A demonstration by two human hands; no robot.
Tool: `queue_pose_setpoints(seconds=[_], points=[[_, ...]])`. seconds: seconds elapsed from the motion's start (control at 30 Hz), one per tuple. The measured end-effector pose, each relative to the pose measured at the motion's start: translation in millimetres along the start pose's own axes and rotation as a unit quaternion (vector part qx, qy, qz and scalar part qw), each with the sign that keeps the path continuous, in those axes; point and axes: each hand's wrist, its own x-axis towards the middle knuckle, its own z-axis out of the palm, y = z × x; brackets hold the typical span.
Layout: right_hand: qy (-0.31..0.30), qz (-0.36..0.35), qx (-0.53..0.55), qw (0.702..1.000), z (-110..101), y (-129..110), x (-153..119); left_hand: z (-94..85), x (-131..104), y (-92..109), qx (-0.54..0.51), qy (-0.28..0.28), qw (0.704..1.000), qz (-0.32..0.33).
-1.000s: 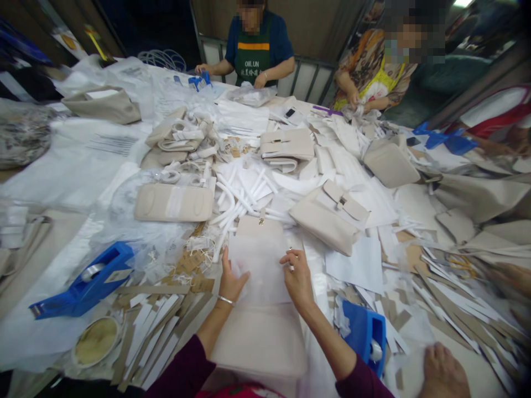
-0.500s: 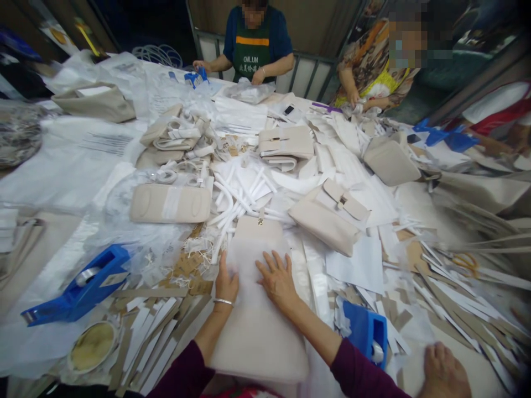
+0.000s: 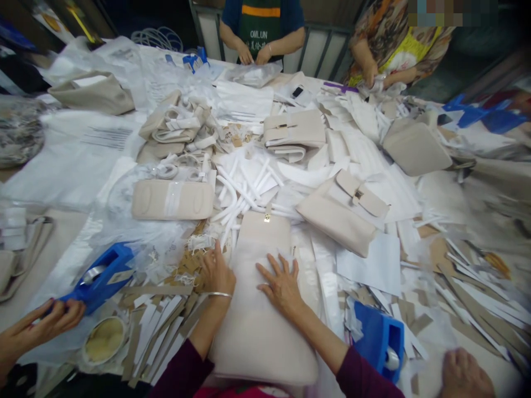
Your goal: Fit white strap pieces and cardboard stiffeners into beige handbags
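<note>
A beige bag [image 3: 265, 342] lies lengthwise in front of me, with thin translucent sheeting over its middle and a small gold-coloured clasp [image 3: 267, 217] near its far end. My right hand [image 3: 283, 284] rests on the sheeting with its fingers spread. At the bag's left edge, my left hand [image 3: 218, 271] has its index finger stretched out and holds nothing that I can see. Beside its fingertips are brown tags [image 3: 191, 262] with white strings.
At left, another person's hand [image 3: 56, 320] touches a blue tape dispenser [image 3: 110, 271]. A second blue dispenser [image 3: 375, 340] stands at right. White tubes [image 3: 236, 188], a flap bag [image 3: 338, 213] and paper strips [image 3: 155, 331] surround the bag. Two people work across the table.
My left hand has moved slightly left, from the sheeting to the bag's edge near the tags. Another person's hand has come in at left onto the tape dispenser. The view has shifted slightly.
</note>
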Motion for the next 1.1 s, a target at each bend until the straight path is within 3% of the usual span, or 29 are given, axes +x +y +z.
queue_pose_setpoints(seconds=[0.03, 0.07, 0.13, 0.2, 0.27, 0.4, 0.53, 0.7, 0.93, 1.1], points=[[-0.001, 0.002, 0.003, 1.0, -0.6, 0.2, 0.1, -5.3, 0.3, 13.8, 0.037, 0.013, 0.997, 0.063], [0.0, 0.003, 0.004, 1.0, -1.2, 0.5, 0.2, -8.2, 0.2, 27.0, 0.047, -0.012, 0.989, 0.139], [0.0, 0.005, 0.005, 1.0, -2.1, 1.1, 0.7, -4.6, -1.2, 45.9, 0.028, -0.134, 0.951, 0.276], [0.001, 0.005, 0.003, 1.0, -1.5, 2.2, 1.2, 9.3, -2.8, 50.9, 0.033, -0.241, 0.913, 0.328], [0.004, 0.01, 0.003, 1.0, 1.7, 4.5, 1.5, 26.6, -3.7, 43.5, 0.079, -0.259, 0.913, 0.306], [0.032, 0.064, -0.005, 0.997, 13.5, 11.0, 2.7, 44.3, -3.5, 20.6, 0.139, -0.197, 0.932, 0.272], [0.045, 0.105, -0.026, 0.993, 15.0, 16.2, 8.2, 39.6, -0.4, 13.9, 0.145, -0.195, 0.932, 0.268], [0.0, 0.098, -0.044, 0.994, -7.3, 24.4, 22.4, 35.1, 12.8, 17.0, 0.18, -0.248, 0.911, 0.275], [-0.058, 0.05, -0.058, 0.995, -15.8, 46.1, 39.1, 33.6, 34.8, 23.4, 0.235, -0.329, 0.871, 0.278], [-0.041, 0.006, -0.019, 0.999, -16.0, 56.5, 36.3, 28.0, 36.2, 25.1, 0.232, -0.345, 0.862, 0.29]])
